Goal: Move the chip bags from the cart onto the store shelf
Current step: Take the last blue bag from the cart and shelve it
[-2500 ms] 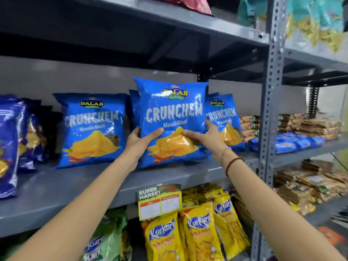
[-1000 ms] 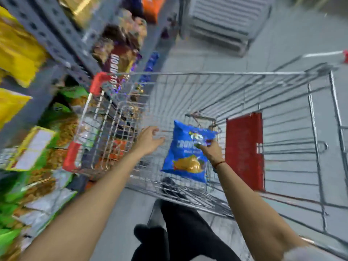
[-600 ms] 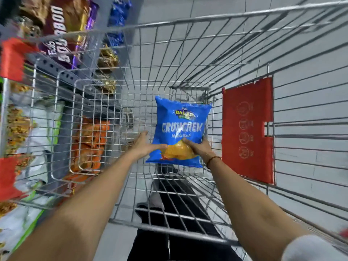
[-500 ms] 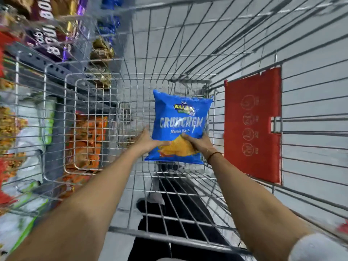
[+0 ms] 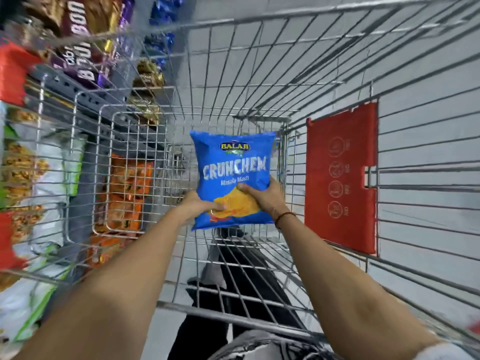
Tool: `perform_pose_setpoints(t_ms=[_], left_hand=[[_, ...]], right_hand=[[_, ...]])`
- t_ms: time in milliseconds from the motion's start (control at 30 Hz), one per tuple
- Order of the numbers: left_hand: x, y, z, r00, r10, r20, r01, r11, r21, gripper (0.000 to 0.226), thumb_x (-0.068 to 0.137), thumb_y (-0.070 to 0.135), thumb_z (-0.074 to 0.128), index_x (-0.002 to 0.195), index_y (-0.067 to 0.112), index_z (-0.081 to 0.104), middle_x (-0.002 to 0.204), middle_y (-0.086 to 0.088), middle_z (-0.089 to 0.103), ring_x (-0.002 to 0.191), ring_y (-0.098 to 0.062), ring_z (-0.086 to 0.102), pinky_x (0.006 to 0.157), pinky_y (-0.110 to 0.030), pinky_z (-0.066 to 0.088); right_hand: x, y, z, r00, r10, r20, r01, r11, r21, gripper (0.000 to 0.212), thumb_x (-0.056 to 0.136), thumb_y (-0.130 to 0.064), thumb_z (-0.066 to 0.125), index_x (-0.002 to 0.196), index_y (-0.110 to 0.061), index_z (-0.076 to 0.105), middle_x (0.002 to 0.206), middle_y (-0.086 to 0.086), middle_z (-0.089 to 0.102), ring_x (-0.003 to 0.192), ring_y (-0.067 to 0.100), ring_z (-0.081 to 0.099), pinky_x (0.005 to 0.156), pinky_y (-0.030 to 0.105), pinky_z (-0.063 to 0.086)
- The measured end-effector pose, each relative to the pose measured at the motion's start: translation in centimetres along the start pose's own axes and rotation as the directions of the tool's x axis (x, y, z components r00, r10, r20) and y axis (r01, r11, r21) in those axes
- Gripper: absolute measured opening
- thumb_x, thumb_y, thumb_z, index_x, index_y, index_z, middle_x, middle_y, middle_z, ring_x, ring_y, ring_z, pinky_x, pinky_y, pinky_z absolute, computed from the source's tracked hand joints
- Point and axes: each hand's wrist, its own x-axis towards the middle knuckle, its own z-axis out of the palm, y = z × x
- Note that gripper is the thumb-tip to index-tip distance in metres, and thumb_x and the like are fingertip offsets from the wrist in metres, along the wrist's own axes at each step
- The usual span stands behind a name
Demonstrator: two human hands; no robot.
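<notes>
Blue chip bag upright inside wire cart, front facing me, lifted clear of cart floor. My left hand clasps lower left corner, thumb across printed chip picture. My right hand clasps lower right side; fingers behind bag hidden. Red panel hangs on cart's right wall. Through cart's left wall, shelf packets blurred, labels only partly readable. Dark trousers visible below cart floor.

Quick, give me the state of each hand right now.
Left hand: closed on the blue chip bag, lower left edge.
Right hand: closed on the same bag, lower right.
</notes>
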Motion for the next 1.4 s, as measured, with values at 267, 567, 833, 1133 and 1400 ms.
perform_pose_setpoints(t_ms=[267, 567, 833, 1133, 1400], left_hand=[[-8.6, 3.2, -5.9, 0.958, 0.269, -0.103, -0.275, 0.96, -0.05, 0.062, 0.066, 0.002, 0.079, 0.121, 0.009, 0.052, 0.119, -0.005, 0.06, 0.099, -0.017, 0.062, 0.078, -0.024, 0.052], [-25.1, 5.6, -14.0, 0.752, 0.524, -0.4, -0.554, 0.831, 0.049, 0.042, 0.063, 0.012, 0.083, 0.096, 0.023, 0.06, 0.093, 0.008, 0.064, 0.07, 0.012, 0.063, 0.051, -0.001, 0.044], [-44.6, 4.9, -20.1, 0.305, 0.656, -0.69, -0.685, 0.655, 0.319, 0.044, 0.056, 0.03, 0.087, 0.084, 0.038, 0.054, 0.089, 0.021, 0.062, 0.083, 0.006, 0.06, 0.073, -0.014, 0.048], [-64.4, -2.3, -23.7, -0.109, 0.6, -0.793, -0.591, 0.602, 0.537, 0.055, 0.038, 0.065, 0.074, 0.087, 0.048, 0.055, 0.087, 0.038, 0.059, 0.08, 0.026, 0.05, 0.067, 0.0, 0.042], [-75.6, -9.8, -25.7, -0.311, 0.415, -0.855, -0.597, 0.615, 0.516, 0.057, 0.038, 0.062, 0.078, 0.089, 0.04, 0.063, 0.094, 0.017, 0.073, 0.089, -0.007, 0.068, 0.084, -0.041, 0.055]], right_hand=[[-5.6, -7.4, 3.4, 0.969, -0.239, 0.061, 0.234, 0.969, 0.08, 0.045, 0.061, -0.023, 0.089, 0.095, -0.03, 0.062, 0.1, -0.006, 0.072, 0.092, 0.012, 0.07, 0.082, 0.032, 0.059], [-18.2, -19.6, 8.6, 0.8, -0.585, 0.132, 0.568, 0.81, 0.143, 0.045, 0.058, -0.028, 0.09, 0.094, -0.028, 0.062, 0.097, -0.008, 0.073, 0.087, 0.008, 0.071, 0.07, 0.022, 0.058], [-35.1, -30.6, 14.3, 0.454, -0.865, 0.213, 0.81, 0.5, 0.307, 0.049, 0.046, -0.039, 0.088, 0.089, -0.027, 0.067, 0.094, -0.008, 0.076, 0.09, 0.011, 0.072, 0.079, 0.028, 0.057], [-53.8, -35.9, 21.6, 0.037, -0.94, 0.34, 0.813, 0.226, 0.537, 0.069, 0.033, -0.056, 0.085, 0.092, -0.023, 0.07, 0.088, -0.017, 0.077, 0.084, 0.0, 0.072, 0.068, 0.016, 0.055], [-67.0, -36.0, 29.4, -0.2, -0.911, 0.362, 0.766, 0.085, 0.637, 0.059, 0.036, -0.059, 0.083, 0.085, -0.031, 0.065, 0.093, -0.017, 0.074, 0.091, 0.001, 0.068, 0.086, 0.029, 0.055]])
